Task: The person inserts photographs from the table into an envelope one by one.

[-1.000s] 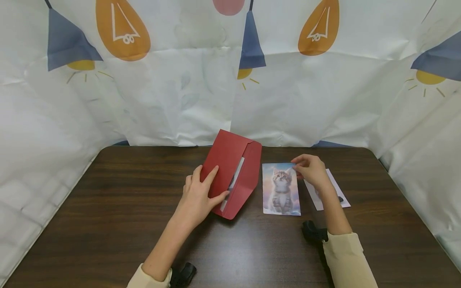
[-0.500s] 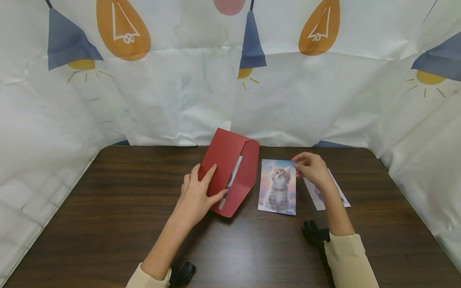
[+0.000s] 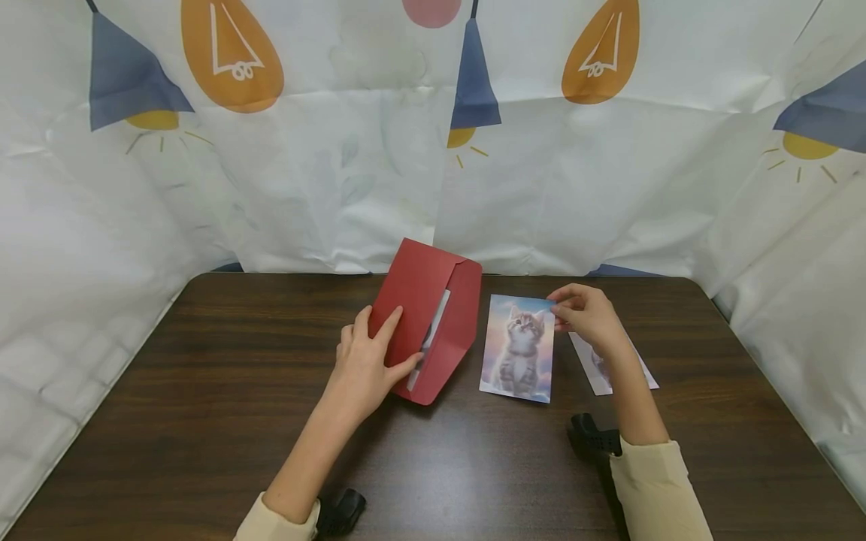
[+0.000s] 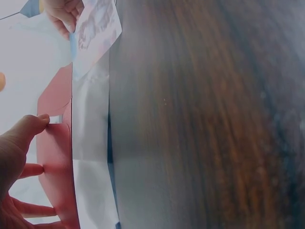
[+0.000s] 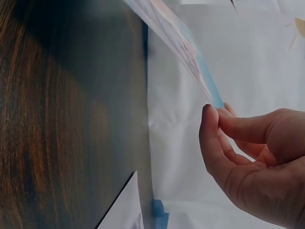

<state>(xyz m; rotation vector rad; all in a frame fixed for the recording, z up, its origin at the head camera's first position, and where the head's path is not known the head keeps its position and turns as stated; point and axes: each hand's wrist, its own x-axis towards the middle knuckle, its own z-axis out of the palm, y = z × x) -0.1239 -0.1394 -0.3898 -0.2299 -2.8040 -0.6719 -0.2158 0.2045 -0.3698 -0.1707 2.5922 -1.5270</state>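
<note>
The left hand (image 3: 358, 364) lies spread on the red envelope (image 3: 414, 289), its thumb at the slot; the right hand (image 3: 590, 315) pinches the kitten card (image 3: 517, 353) by its upper right corner, lifted off the table (image 3: 203, 421), beside the envelope and apart from it; a second card (image 3: 594, 368) lies flat, partly behind the right forearm; the flap (image 3: 461, 319) is unfolded and a pale insert (image 3: 438, 319) sits in the slot, so one piece seems inside already; both cards remain outside, the flap unclosed.
</note>
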